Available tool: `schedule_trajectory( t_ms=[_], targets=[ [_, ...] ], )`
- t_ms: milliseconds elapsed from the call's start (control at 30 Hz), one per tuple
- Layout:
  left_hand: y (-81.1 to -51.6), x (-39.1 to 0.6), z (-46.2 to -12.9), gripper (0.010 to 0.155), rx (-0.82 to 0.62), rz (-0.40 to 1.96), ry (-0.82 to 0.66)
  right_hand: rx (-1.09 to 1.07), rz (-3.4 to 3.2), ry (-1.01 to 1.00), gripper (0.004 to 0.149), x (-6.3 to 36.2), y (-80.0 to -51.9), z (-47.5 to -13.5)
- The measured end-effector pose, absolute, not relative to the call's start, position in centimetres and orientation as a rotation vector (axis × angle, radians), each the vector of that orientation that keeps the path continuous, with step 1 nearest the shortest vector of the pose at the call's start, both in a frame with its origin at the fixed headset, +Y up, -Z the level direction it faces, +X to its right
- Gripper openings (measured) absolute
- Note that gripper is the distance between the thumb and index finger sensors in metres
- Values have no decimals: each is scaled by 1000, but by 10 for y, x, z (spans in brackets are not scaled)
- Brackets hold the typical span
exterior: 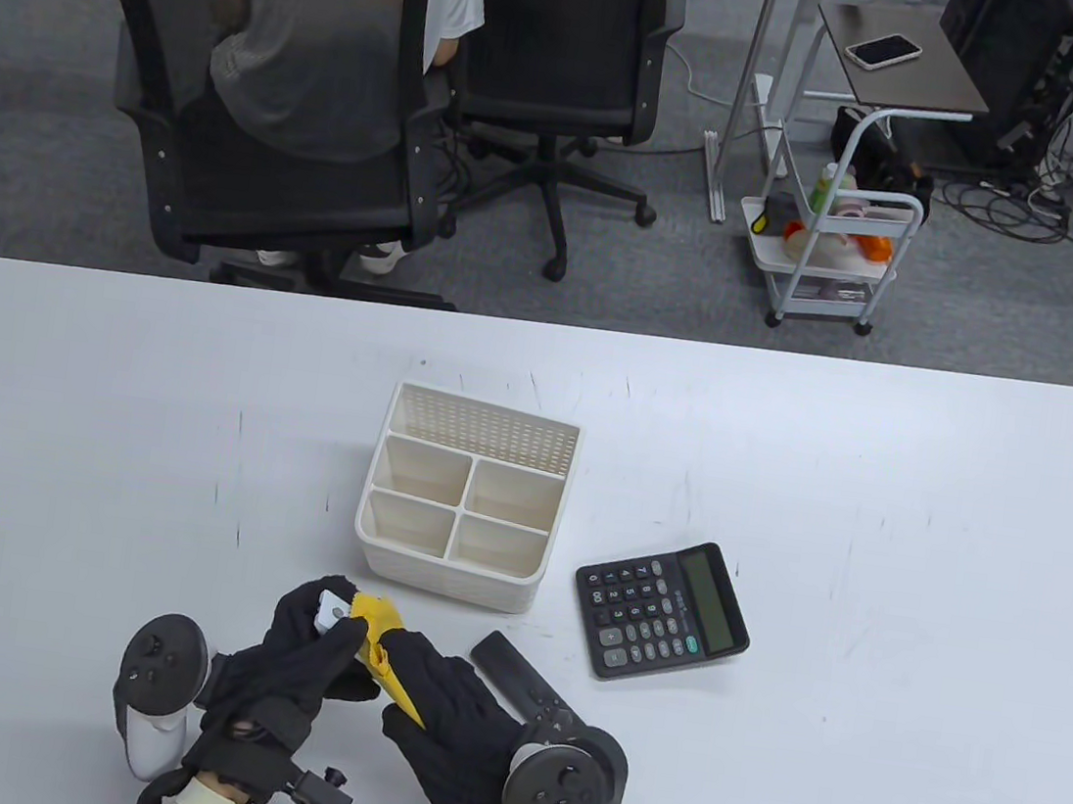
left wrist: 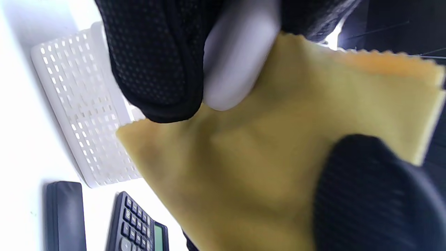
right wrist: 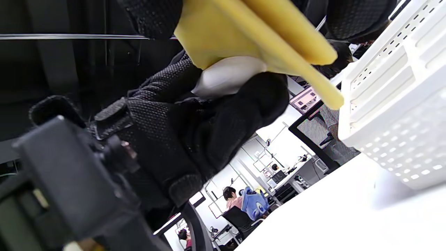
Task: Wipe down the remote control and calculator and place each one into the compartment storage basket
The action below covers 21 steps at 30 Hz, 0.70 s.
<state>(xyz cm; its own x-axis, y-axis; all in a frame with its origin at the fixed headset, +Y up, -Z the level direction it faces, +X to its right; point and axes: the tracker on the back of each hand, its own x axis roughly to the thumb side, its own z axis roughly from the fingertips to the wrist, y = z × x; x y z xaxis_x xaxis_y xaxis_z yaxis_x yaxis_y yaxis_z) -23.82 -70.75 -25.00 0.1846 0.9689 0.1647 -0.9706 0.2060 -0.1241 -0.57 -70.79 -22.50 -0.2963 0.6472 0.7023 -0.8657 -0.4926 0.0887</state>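
Table view gives me my left hand (exterior: 305, 658) gripping a small white remote (exterior: 332, 610) just at 6 o'clock of the basket (exterior: 511, 596), while my right hand (exterior: 447, 706) pinches the yellow cloth (exterior: 381, 643) against it. Calculator (exterior: 662, 611) lies at the basket's 3 o'clock, a black remote (exterior: 511, 670) at its 5 o'clock.

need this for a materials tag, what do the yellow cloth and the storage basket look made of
Yellow cloth: seemingly soft microfibre-like fabric, matte, with a zigzag-cut edge, folding limply.
Storage basket: apparently rigid moulded plastic, off-white with a slight sheen, its walls perforated in even rows.
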Motion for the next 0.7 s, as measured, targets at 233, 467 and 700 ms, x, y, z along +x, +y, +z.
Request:
schedule_trajectory(
  t_ms=[233, 467, 700],
  targets=[
    [-714, -235, -250, 53, -90, 1576, -253, 880, 2108, -532, 54, -4, -705, -224],
    [-710, -236, -248, 52, -62, 1520, -267, 776, 2023, -468, 55, -1, -707, -225],
    [-707, -227, -250, 48, -68, 1441, -311, 619, 1870, -404, 55, 10, -710, -232]
  ],
)
